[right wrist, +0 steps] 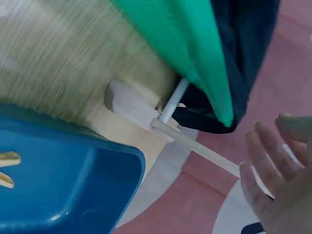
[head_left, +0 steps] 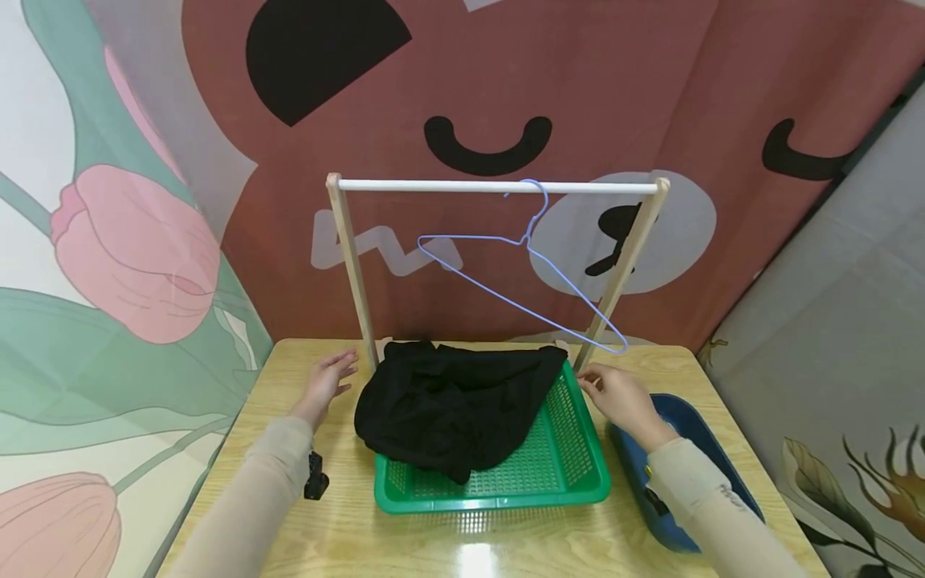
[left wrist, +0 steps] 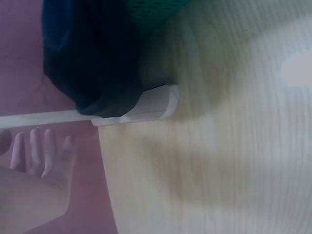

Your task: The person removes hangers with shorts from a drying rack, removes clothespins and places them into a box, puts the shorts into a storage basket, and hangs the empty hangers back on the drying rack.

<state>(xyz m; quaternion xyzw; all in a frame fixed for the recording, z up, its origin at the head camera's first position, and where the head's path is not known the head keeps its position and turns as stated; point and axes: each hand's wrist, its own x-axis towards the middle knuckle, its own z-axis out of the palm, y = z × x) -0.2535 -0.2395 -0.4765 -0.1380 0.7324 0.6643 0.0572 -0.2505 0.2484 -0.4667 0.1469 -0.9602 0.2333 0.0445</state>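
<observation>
A black piece of cloth (head_left: pixel 462 401), its kind unclear from its folds, lies bunched over the back and left of a green mesh basket (head_left: pixel 495 506). My left hand (head_left: pixel 328 387) is held left of the cloth, beside the rack's left post, its fingers loosely extended and holding nothing. On the other side, my right hand (head_left: pixel 623 401) is by the rack's right post and the basket's back right corner. Its fingers look relaxed and empty in the right wrist view. A blue hanger (head_left: pixel 477 238) hangs tilted from the rack's white bar (head_left: pixel 433 186).
The wooden rack's right post (head_left: pixel 627 257) rises behind the basket. A blue tub (right wrist: pixel 73 185) stands on the table at the right, under my forearm, with yellow pieces (right wrist: pixel 7 158) inside. A patterned curtain (head_left: pixel 347 96) is close behind the table.
</observation>
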